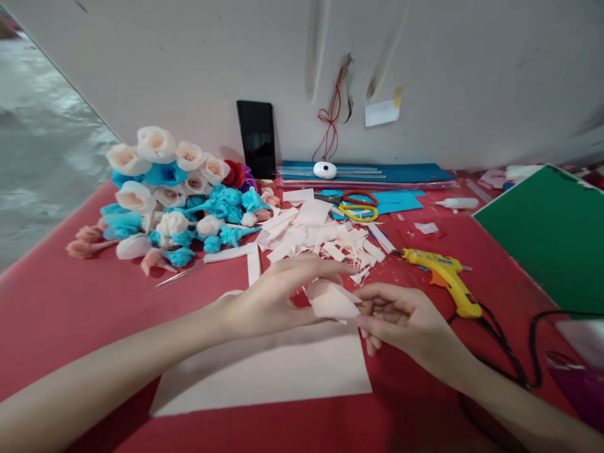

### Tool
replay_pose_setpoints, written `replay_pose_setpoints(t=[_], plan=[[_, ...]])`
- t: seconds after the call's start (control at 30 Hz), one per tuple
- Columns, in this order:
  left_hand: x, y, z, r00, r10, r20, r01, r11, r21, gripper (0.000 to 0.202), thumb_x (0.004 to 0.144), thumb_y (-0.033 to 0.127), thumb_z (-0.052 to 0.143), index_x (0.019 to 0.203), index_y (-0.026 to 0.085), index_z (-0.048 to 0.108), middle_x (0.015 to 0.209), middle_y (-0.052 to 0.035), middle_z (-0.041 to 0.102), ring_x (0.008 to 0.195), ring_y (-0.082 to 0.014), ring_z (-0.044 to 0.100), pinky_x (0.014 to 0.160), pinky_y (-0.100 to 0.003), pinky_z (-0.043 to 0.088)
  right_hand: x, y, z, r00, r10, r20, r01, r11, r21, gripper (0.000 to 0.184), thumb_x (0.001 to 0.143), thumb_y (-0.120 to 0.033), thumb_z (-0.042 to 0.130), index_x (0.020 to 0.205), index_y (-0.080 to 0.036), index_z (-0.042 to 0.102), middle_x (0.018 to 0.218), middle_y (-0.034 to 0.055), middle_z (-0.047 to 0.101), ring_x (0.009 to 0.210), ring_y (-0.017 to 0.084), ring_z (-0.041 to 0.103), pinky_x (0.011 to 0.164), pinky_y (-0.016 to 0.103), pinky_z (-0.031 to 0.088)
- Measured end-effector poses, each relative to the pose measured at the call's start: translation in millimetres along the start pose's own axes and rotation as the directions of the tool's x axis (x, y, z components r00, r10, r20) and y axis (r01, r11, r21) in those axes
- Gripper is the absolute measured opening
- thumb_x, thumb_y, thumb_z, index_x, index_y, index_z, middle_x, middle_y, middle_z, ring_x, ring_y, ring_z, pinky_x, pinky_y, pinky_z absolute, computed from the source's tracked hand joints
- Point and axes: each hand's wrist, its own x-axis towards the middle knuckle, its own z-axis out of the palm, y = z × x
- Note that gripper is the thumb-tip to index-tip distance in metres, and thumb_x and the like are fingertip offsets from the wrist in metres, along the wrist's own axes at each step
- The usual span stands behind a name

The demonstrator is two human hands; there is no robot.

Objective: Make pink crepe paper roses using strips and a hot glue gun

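Pink paper piece [330, 301] sits curled between both sets of fingertips, just above a larger pale sheet [264, 371] lying on the red table [70, 302]. The left hand [278, 296] pinches its left edge with fingers stretched long and close together. The right hand [406, 318] grips its right edge with fingers curled in tight. Beyond the fingertips lies a pile of paper scraps [316, 236]. A yellow glue gun [446, 277] rests just outside the right knuckles.

No legible text anywhere. Small white paper note [382, 112] on the wall, 1 o'clock: nothing readable on it.
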Motion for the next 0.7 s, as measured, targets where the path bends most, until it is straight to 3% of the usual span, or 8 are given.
replay_pose_setpoints(t=[0.5, 0.7], plan=[[0.6, 4.3, -0.2, 0.998, 0.055, -0.004, -0.055, 0.998, 0.021, 0.039, 0.07, 0.023, 0.068, 0.104, 0.012, 0.054, 0.093, -0.0069, 0.067, 0.086, -0.0134, 0.061, 0.079, -0.021, 0.047, -1.9, 0.4, 1.0, 1.0, -0.017, -0.003, 0.017, 0.999, -0.048, 0.017, 0.071, -0.026, 0.065, 0.085, -0.017, 0.06, 0.062, -0.0038, 0.055, 0.048, 0.004, 0.053, 0.048, 0.013, 0.045], [2.3, 3.1, 3.8, 0.994, 0.111, -0.002, -0.111, 0.993, -0.037, 0.036, 0.07, 0.017, 0.068, 0.103, 0.012, 0.054, 0.088, -0.0072, 0.067, 0.077, -0.0141, 0.06, 0.072, -0.027, 0.048, -5.8, -8.9, 0.1, 0.986, -0.165, -0.009, 0.154, 0.939, -0.309, 0.009, 0.074, -0.023, 0.062, 0.078, -0.016, 0.06, 0.063, -0.0021, 0.058, 0.052, 0.005, 0.052, 0.049, 0.013, 0.043]])
